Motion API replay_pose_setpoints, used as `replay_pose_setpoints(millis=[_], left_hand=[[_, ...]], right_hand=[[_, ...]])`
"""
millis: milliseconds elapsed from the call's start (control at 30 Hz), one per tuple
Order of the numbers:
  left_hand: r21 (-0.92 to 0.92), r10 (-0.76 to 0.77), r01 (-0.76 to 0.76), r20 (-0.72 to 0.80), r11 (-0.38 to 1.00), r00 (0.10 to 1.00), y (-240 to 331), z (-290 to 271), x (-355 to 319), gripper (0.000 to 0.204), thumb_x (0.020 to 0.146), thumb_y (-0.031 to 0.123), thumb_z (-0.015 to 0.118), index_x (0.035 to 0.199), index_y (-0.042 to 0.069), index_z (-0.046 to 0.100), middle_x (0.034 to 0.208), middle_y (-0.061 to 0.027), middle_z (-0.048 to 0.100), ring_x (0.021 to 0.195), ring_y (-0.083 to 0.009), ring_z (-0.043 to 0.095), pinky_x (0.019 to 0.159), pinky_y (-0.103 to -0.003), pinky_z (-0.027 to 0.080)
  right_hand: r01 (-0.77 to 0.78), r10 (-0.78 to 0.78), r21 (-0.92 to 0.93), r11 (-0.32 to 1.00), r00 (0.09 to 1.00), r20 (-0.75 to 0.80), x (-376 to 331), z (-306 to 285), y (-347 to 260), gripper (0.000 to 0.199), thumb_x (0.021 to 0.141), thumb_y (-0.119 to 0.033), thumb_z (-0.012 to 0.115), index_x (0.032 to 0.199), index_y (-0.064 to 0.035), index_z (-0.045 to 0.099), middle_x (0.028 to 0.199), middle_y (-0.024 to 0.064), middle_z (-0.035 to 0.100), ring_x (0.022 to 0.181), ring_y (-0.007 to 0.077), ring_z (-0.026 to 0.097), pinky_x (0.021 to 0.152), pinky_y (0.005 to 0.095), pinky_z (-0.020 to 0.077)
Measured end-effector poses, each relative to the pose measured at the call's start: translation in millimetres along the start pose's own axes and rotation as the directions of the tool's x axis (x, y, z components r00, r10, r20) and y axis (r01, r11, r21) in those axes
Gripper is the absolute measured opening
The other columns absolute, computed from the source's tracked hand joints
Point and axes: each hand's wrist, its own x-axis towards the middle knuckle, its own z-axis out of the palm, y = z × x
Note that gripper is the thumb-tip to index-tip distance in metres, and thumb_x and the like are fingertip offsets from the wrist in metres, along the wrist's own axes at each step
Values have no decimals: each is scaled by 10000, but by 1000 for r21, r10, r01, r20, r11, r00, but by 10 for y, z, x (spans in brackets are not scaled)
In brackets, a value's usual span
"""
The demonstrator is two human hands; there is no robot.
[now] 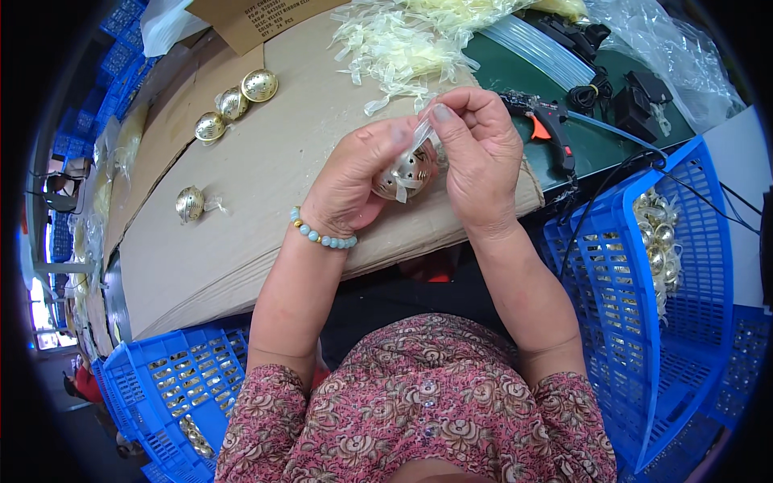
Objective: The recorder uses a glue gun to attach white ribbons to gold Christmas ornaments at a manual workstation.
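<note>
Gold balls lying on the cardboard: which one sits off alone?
The lowest gold ball, with a pale ribbon beside it; the other three cluster farther up.

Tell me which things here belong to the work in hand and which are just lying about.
Belong, seemingly: gold ball in the left hand; pale ribbon pinched by the right hand; ribbon pile; loose gold balls; perhaps the glue gun.

Seemingly just lying about: black cable coil; crumpled clear plastic.
</note>
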Motion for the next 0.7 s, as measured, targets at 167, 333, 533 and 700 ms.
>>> replay_pose_setpoints(millis=[167, 333, 533, 700], left_hand=[[151, 0, -2, 16, 989, 1000, 3, -108, -17, 287, 836, 154, 629, 1037, -47, 595, 894, -104, 640, 793, -176, 626, 714, -293, 511], [-41, 77, -79, -62, 996, 995, 47, -75, 28, 205, 845, 140, 611, 973, -21, 608, 878, -112, 639, 805, -204, 638, 729, -321, 529], [-203, 103, -148, -218, 968, 970, 56, -80, 37, 168, 860, 145, 614, 948, 2, 605, 877, -122, 637, 811, -235, 643, 740, -345, 536], [-260, 155, -235, -296, 936, 943, 57, -130, 77, 160, 858, 147, 635, 926, 9, 594, 863, -126, 631, 805, -258, 643, 762, -357, 532]], right_hand=[[301, -259, -797, 524, 948, 187, 98, -334, -233, 114, 836, -78, 650, 912, -2, 610, 860, 65, 638, 799, 155, 601, 734, 282, 476], [-117, -267, -936, -331, 963, -26, 71, -963, -599, 327, 821, -311, 647, 955, -13, 645, 917, 161, 643, 838, 364, 606, 761, 429, 468], [-179, -75, -916, -359, 984, -163, 30, -1008, -629, 328, 832, -306, 617, 971, -11, 646, 874, 169, 638, 834, 317, 631, 747, 406, 476], [-263, 30, -633, 728, 935, -354, -129, -1091, -584, 239, 811, -114, 581, 1004, 28, 575, 827, 75, 611, 733, 116, 576, 656, 239, 446]])
